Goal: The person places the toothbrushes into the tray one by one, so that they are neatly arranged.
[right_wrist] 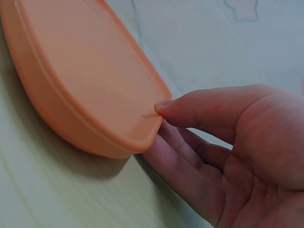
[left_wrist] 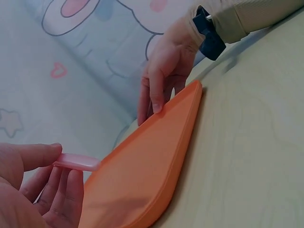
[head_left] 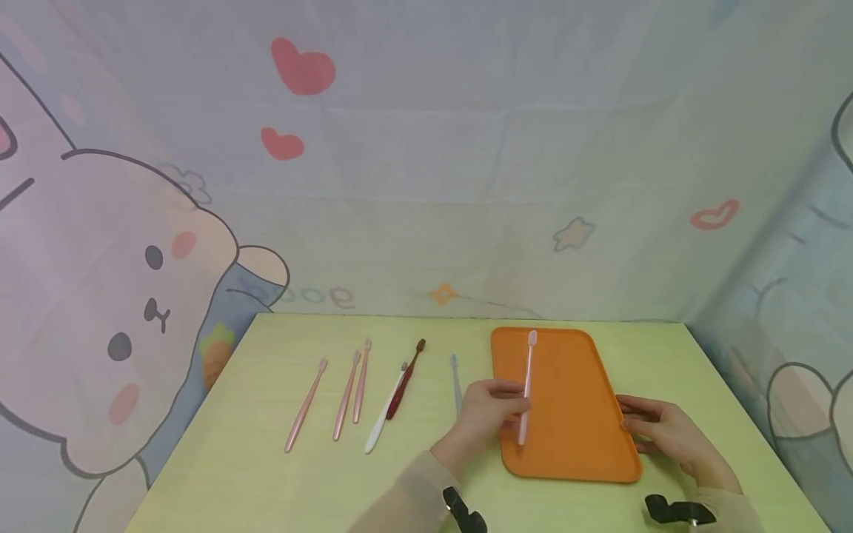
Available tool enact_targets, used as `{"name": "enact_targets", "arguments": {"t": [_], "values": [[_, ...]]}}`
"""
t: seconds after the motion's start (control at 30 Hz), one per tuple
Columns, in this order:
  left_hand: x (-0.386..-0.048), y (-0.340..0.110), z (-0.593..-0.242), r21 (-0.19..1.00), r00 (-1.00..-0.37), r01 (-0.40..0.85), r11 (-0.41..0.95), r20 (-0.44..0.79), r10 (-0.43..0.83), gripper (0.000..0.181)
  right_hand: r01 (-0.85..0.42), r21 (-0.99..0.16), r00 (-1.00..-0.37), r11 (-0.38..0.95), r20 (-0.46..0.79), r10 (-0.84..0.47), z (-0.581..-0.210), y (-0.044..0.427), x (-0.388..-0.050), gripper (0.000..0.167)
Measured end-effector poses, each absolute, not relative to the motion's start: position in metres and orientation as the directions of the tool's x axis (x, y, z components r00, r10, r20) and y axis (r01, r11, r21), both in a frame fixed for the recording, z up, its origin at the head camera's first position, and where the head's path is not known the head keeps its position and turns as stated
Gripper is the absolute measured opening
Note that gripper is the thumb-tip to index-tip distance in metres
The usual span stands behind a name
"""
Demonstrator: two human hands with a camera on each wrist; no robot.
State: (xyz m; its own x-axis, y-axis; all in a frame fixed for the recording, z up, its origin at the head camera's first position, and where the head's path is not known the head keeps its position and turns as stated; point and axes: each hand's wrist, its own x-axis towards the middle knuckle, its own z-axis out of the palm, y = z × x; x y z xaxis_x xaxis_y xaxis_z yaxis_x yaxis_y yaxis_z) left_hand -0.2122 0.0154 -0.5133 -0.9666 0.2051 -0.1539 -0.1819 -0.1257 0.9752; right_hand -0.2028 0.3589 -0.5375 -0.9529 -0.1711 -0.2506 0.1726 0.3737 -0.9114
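Between thumb and fingers, my left hand (head_left: 488, 409) pinches a pale pink toothbrush (head_left: 530, 363) by its handle. The brush is held over the left part of an orange tray (head_left: 573, 429), its bristle head toward the far edge; in the left wrist view the handle end (left_wrist: 80, 162) shows above the tray. My right hand (head_left: 680, 438) grips the tray's right rim, thumb on top and fingers beneath, as the right wrist view shows. Just left of my left hand lies a light blue toothbrush (head_left: 456, 377), partly hidden by that hand.
Further left on the table (head_left: 233, 474) lie three pink toothbrushes (head_left: 306, 406), a white toothbrush (head_left: 383, 418) and a dark red toothbrush (head_left: 403, 386), the last two close together. A printed cloth (head_left: 413, 163) hangs behind the table.
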Motion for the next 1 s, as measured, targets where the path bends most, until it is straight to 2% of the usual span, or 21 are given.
{"name": "enact_targets", "arguments": {"t": [0.23,0.47,0.63,1.0], "values": [[-0.205,0.061,-0.518,0.951,-0.965,-0.227,-0.209,-0.191,0.178,0.021,0.161,-0.914,-0.952,0.373,-0.244,-0.187,-0.539,0.357,-0.206,0.062],[-0.199,0.096,-0.510,0.930,-0.954,-0.293,-0.222,-0.269,0.130,0.017,0.179,-0.913,-0.952,0.365,-0.255,-0.169,-0.543,0.356,-0.207,0.062],[-0.197,0.114,-0.510,0.920,-0.955,-0.295,-0.257,-0.279,0.100,0.018,0.171,-0.914,-0.954,0.367,-0.247,-0.170,-0.544,0.359,-0.205,0.062],[-0.191,0.144,-0.518,0.921,-0.945,-0.326,-0.212,-0.319,0.068,0.020,0.170,-0.924,-0.949,0.342,-0.247,-0.198,-0.539,0.362,-0.197,0.065]]}}
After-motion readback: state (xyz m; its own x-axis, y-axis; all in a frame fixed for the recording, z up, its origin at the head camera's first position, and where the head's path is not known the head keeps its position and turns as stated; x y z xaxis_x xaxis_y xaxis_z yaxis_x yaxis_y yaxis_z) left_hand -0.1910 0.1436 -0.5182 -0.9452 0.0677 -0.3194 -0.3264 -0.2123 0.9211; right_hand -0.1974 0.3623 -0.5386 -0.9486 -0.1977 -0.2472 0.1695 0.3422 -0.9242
